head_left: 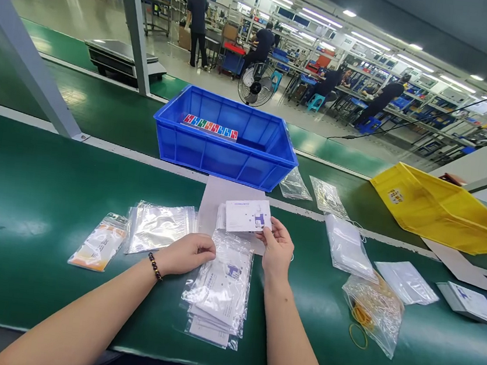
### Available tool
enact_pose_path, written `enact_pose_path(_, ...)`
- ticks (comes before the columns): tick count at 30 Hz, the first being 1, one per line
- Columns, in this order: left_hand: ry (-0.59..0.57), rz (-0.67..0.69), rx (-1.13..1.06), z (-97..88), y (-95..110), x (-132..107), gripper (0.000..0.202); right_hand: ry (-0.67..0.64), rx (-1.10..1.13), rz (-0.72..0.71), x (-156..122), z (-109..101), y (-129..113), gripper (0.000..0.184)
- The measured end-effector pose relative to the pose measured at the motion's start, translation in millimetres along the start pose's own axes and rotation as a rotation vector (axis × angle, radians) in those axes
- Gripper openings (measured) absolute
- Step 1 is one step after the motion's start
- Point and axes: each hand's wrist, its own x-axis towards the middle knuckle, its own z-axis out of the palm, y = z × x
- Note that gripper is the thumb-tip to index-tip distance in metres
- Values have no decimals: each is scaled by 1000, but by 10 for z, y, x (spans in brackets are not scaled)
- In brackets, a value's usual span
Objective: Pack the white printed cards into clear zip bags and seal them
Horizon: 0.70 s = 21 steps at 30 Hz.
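Note:
My right hand pinches the right end of a white printed card with a small blue drawing, tilted above a stack of similar cards. Beside it, my left hand is closed, its thumb and fingertips at the top edge of a clear plastic bag. That bag lies on a pile of bagged white cards in front of me. Left of the pile are a stack of clear zip bags and a bagged orange-and-white card.
A blue crate with colourful boxes stands ahead, a yellow crate at right. Plastic bags, a bag of rubber bands and a card stack lie on the right. A grey post rises at left. People work beyond.

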Motion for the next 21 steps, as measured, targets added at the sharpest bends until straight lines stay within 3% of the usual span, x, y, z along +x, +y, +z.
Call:
enact_pose_path(7,107,-56,-153,13,-24,16,17,-297,-76,71,-103,-24,-108,20)
enact_pose_path(14,224,22,-312,126,23,15,17,-965,-236,40,-242,10,-275,11)
enact_pose_path(16,233,-16,-387,149,37,16,14,-994,-260,91,-273,20,-291,12)
enact_pose_path(21,186,-244,-601,171,31,30,31,-857,-254,112,-299,28,-267,15)
